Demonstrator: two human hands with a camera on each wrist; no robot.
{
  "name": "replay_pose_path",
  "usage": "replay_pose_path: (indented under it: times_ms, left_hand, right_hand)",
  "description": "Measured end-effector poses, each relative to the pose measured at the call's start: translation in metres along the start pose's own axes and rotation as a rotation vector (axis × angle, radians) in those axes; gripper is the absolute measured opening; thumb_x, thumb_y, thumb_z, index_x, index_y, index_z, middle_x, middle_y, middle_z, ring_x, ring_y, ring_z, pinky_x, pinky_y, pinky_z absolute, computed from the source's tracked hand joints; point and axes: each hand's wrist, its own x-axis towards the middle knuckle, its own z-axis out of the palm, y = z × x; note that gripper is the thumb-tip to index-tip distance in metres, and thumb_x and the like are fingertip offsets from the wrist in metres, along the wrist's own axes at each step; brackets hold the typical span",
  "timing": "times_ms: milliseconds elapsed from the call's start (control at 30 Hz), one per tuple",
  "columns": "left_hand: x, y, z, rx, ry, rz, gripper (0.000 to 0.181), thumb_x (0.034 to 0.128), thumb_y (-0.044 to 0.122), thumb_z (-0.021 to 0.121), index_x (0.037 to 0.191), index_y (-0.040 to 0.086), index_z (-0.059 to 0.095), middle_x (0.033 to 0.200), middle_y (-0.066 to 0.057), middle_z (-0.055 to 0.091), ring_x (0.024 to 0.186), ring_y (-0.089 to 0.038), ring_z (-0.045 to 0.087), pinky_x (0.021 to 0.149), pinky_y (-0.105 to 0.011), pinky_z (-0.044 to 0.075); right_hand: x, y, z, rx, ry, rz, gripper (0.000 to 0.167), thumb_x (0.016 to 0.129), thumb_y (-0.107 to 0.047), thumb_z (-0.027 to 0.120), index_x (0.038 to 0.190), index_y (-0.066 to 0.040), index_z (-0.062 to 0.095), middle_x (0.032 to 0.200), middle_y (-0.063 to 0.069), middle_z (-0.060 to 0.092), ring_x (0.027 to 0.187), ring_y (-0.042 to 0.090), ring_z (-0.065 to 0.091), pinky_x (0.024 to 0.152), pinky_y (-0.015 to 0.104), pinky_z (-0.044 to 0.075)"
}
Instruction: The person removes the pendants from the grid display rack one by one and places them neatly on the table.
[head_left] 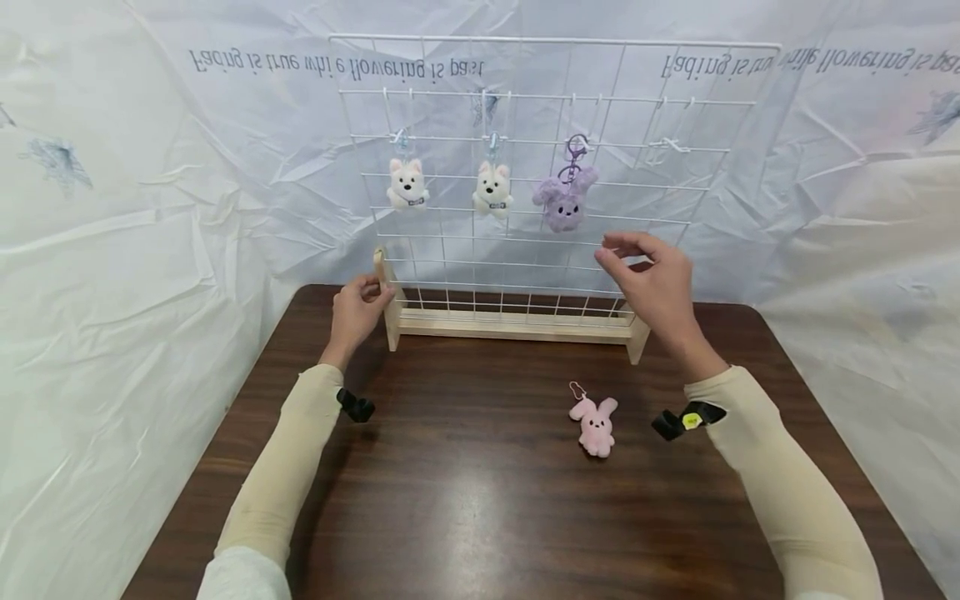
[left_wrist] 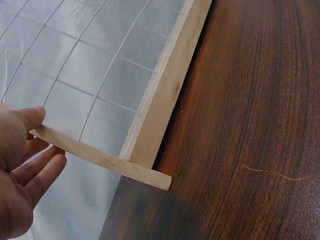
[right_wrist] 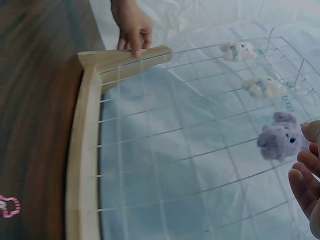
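Note:
My left hand (head_left: 360, 312) pinches the wooden end post (left_wrist: 95, 156) of a white wire grid rack (head_left: 495, 262), thumb on one side and fingers on the other. Below and to the right of a purple plush bunny keychain (head_left: 565, 206), my right hand (head_left: 651, 279) is raised in front of the grid. Its fingers are loosely bent and hold nothing visible. The bunny hangs from a hook by a purple ring and clasp. A pink plush bunny keychain (head_left: 597, 427) lies on the table, its chain toward the rack.
Two white plush dog keychains, one on the left (head_left: 407, 185) and one in the middle (head_left: 492, 190), hang on the grid. At the right is a bare white hook (head_left: 667, 146). The rack's wooden base (head_left: 517, 325) stands at the brown table's (head_left: 450, 467) back edge, before white sheeting.

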Motion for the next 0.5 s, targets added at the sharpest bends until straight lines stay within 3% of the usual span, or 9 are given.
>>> replay_pose_path:
  times_ms: [233, 500]
  left_hand:
    - [0.0, 0.0, 0.0, 0.001, 0.004, -0.003, 0.047, 0.0989, 0.029, 0.07, 0.133, -0.002, 0.061, 0.128, -0.024, 0.068, 0.111, -0.037, 0.07, 0.091, -0.051, 0.058]
    - [0.001, -0.001, 0.0, -0.016, 0.004, 0.0, 0.047, 0.0984, 0.028, 0.071, 0.134, -0.001, 0.061, 0.127, -0.023, 0.068, 0.11, -0.037, 0.071, 0.09, -0.051, 0.059]
  right_hand:
    - [0.031, 0.004, 0.005, 0.032, 0.108, -0.024, 0.029, 0.089, -0.023, 0.082, 0.113, -0.007, 0.078, 0.106, 0.006, 0.076, 0.088, 0.0, 0.066, 0.071, 0.015, 0.051]
    - [0.056, -0.011, 0.007, 0.019, 0.14, -0.058, 0.033, 0.087, -0.03, 0.083, 0.112, -0.009, 0.079, 0.106, 0.003, 0.076, 0.092, 0.006, 0.066, 0.072, 0.017, 0.049]
